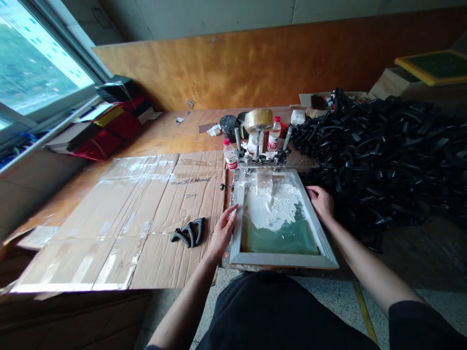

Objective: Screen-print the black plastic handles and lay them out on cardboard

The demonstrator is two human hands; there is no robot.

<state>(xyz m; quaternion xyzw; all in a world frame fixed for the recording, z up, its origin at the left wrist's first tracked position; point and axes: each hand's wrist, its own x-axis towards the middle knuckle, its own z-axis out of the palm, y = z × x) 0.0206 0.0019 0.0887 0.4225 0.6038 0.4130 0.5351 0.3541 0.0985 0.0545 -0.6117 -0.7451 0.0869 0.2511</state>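
Note:
A screen printing frame with silver metal edges lies in front of me, its green mesh partly covered by thick white ink. At its left edge, my left hand has its fingers closed against the metal. My right hand is curled at the right edge, some of its fingertips hidden. A clamp with knobs and upright rods holds the far side of the frame. A translucent strip stands at the far end of the mesh. One black curved plastic part rests on cardboard to the left.
A large heap of black plastic parts fills the right side. Flattened cardboard covers the table at left. Behind the frame are a tape roll, a black tub and two red-capped bottles. Red and black bundles sit by the window.

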